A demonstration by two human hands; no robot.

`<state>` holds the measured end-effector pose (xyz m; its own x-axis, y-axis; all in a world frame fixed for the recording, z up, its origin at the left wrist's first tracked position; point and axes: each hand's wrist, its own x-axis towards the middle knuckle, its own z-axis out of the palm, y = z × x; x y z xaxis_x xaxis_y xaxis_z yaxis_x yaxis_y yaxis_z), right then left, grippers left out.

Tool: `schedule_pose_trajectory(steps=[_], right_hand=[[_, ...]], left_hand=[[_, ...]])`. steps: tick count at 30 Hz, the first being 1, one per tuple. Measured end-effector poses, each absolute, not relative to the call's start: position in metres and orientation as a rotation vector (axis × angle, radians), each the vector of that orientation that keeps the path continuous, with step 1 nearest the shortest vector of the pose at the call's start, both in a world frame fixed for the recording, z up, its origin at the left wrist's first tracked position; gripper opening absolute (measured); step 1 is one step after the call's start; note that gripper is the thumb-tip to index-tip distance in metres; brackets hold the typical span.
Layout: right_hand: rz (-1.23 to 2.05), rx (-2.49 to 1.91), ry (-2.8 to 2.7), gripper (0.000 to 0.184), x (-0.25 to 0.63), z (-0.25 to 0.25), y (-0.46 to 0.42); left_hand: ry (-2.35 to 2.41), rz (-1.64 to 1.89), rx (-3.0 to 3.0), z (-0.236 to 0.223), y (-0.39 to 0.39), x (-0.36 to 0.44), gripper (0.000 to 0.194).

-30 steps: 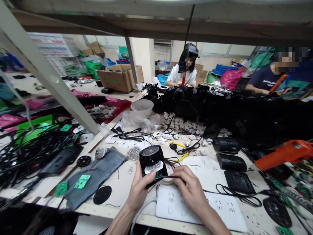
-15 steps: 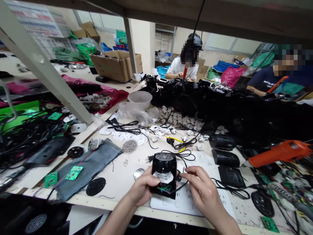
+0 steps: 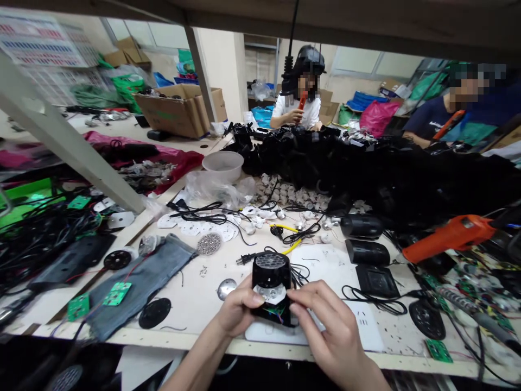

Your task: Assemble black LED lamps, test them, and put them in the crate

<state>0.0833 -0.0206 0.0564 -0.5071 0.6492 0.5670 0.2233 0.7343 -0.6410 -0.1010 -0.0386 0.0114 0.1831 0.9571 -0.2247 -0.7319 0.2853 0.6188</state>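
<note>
Near the front edge of the bench, my left hand (image 3: 236,310) grips a black plastic housing (image 3: 271,278) by its left side. The housing has a round perforated top, a whitish piece in its front opening and a green circuit board with thin wires low inside. At the housing's right edge, my right hand (image 3: 331,320) has its thumb and forefinger close together; whatever lies between them is hidden. Behind the housing runs a black power cord (image 3: 299,276), and a two-pin plug (image 3: 245,259) lies to its left. Under both hands is a white board (image 3: 350,331).
An orange electric screwdriver (image 3: 451,237) and black housings (image 3: 367,252) lie at right. A pile of small screws (image 3: 209,244), a grey cloth (image 3: 142,282) and green circuit boards (image 3: 118,293) are at left. Beyond a large black heap (image 3: 366,168), two people sit; a slanted post (image 3: 73,130) stands left.
My right fingers have moved in from the black cord to the housing's right edge. The housing's perforated top shows more plainly. Across the bench, a co-worker has raised an orange tool.
</note>
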Motion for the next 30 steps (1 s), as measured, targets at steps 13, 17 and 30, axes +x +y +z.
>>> schedule_pose_trajectory(steps=[13,17,30], right_hand=[[0.591,-0.692,-2.079,0.026,0.076,0.052,-0.022],[0.570,-0.702,-2.076,0.025,0.075,0.052,-0.023],[0.601,-0.787,-2.018,0.018,0.075,0.050,-0.016]], left_hand=[[0.651,1.284,0.441,0.005,-0.039,-0.097,0.059],[0.637,1.286,0.459,0.006,-0.039,-0.096,0.063],[0.990,1.325,0.539,0.027,-0.041,-0.087,0.055]])
